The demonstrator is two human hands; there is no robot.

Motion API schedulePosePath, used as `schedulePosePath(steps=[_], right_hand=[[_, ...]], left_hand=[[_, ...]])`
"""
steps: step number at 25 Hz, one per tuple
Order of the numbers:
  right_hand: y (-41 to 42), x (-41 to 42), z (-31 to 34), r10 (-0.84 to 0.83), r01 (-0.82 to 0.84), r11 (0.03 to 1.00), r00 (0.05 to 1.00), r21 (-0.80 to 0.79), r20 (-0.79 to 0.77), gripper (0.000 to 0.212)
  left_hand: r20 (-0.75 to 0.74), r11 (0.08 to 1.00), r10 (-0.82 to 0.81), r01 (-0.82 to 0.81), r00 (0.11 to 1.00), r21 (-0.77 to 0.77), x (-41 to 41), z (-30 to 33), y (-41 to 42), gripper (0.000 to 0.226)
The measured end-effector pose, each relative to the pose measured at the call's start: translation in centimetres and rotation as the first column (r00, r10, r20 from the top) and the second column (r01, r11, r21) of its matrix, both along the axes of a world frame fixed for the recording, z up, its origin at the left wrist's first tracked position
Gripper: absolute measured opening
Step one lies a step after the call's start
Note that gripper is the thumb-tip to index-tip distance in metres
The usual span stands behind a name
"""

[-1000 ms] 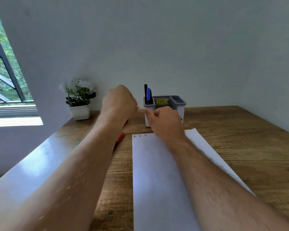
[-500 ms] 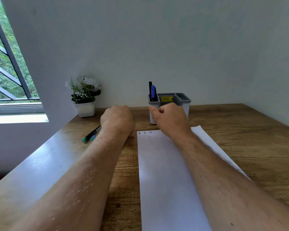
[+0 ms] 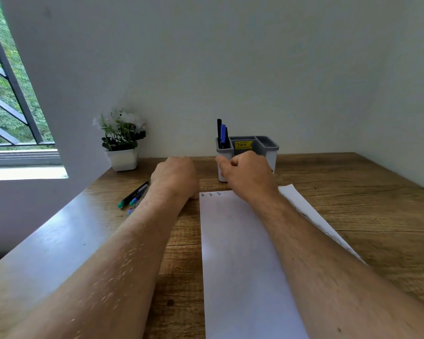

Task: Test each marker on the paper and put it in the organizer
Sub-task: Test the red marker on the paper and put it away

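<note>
From the head camera, the left hand [image 3: 175, 176] is curled by the white sheet of paper [image 3: 240, 253]; I cannot tell if it holds anything. The right hand [image 3: 249, 177] is curled too, in front of the grey and white plastic organizer [image 3: 269, 149], where dark markers [image 3: 222, 134] stand. More loose markers [image 3: 134, 195] lie left on the brown wooden table [image 3: 365, 204].

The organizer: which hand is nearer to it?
Right. The right hand is raised directly in front of the organizer; the left hand sits further left, near the loose markers.
</note>
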State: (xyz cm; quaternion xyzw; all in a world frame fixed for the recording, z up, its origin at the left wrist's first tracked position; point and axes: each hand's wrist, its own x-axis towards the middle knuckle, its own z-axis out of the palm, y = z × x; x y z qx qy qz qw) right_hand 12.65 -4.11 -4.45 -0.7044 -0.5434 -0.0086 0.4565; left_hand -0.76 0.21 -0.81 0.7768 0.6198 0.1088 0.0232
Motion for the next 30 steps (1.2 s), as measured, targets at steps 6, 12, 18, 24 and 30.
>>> schedulePosePath(steps=[6, 12, 18, 24, 30], right_hand=[[0.0, -0.1, 0.0, 0.062, -0.062, 0.998, 0.998, -0.017, 0.002, 0.042], [-0.6, -0.3, 0.8, 0.312, -0.29, 0.949, 0.915, 0.121, -0.255, 0.03], [-0.9, -0.5, 1.3, 0.405, -0.407, 0.909, 0.821, 0.084, -0.403, 0.022], [-0.4, -0.5, 0.9, 0.34, -0.315, 0.94, 0.88, 0.13, -0.331, 0.025], [-0.5, 0.1, 1.0, 0.241, -0.216, 0.956, 0.964, 0.199, -0.112, 0.025]], left_hand=[[0.227, 0.994, -0.019, -0.005, 0.974, 0.105, 0.2, 0.8, -0.2, 0.022], [0.697, 0.997, -0.073, 0.043, 0.713, 0.06, 0.3, 1.5, 0.0, 0.015], [0.971, 0.984, -0.027, 0.177, 0.237, -0.016, 0.2, 1.2, 0.7, 0.013], [0.999, 0.95, -0.031, 0.312, 0.006, 0.028, 0.9, 1.0, 0.1, 0.016], [0.997, 0.928, -0.009, 0.372, -0.08, 0.038, 1.0, 1.0, -0.3, 0.02]])
